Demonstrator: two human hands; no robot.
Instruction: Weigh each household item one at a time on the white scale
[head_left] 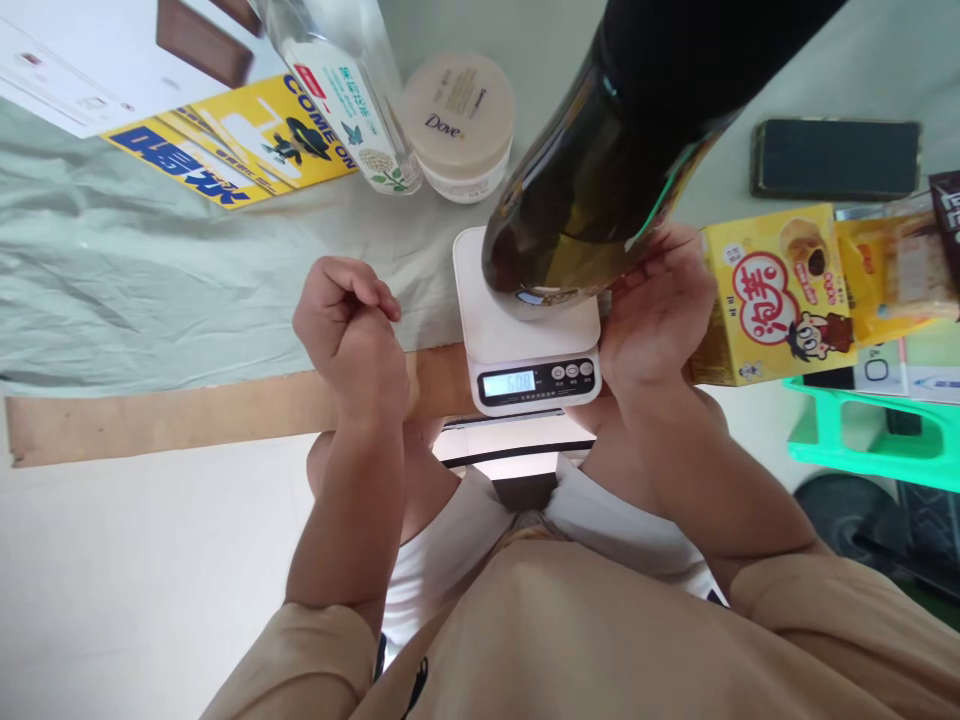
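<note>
A large dark bottle (600, 150) stands on a small white kitchen scale (525, 345) near the table's front edge. The scale's display is lit with digits on it. My right hand (660, 300) is wrapped against the bottle's lower right side, fingers on the glass. My left hand (349, 330) hovers left of the scale, curled into a fist with nothing visible in it, and does not touch the scale.
Behind the scale stand a Dove jar (459, 125) and a clear bottle (352, 90). Yellow leaflets (240, 145) lie at the back left. A yellow snack box (780, 295) sits right of my hand, a phone (836, 158) behind it, a green stool (870, 430) below.
</note>
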